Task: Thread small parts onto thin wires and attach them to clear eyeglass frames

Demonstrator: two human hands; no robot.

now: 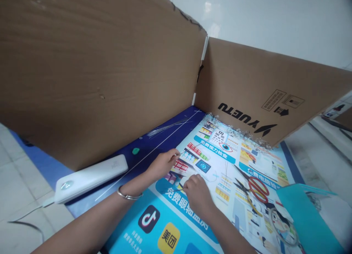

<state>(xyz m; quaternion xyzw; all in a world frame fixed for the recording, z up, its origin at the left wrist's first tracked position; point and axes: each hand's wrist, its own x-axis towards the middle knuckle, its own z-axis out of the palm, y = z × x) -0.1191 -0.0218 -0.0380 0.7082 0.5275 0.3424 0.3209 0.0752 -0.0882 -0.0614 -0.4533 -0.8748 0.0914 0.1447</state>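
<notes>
Cardboard panels [110,74] edge our printed banner [132,224], where thin clear strands [165,129] lie by the left panel. Over it our left hand [163,162] and right hand [198,195] have fingers [172,153] pinched narrow; whether they hold a strand, we cannot tell. Red-handled scissors [258,188] lie rightward.

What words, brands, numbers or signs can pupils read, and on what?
"YUETU", upside down: right cardboard panel
Arrow: same panel
"免费视力检查": printed sheet
"免费电脑验", ending unclear: sheet
"免费眼轴监测", partly covered: sheet
"美团": sheet's yellow icon
Musical note: black icon
E signs: eye chart
Unreadable: remaining small print, white device's mark
</notes>
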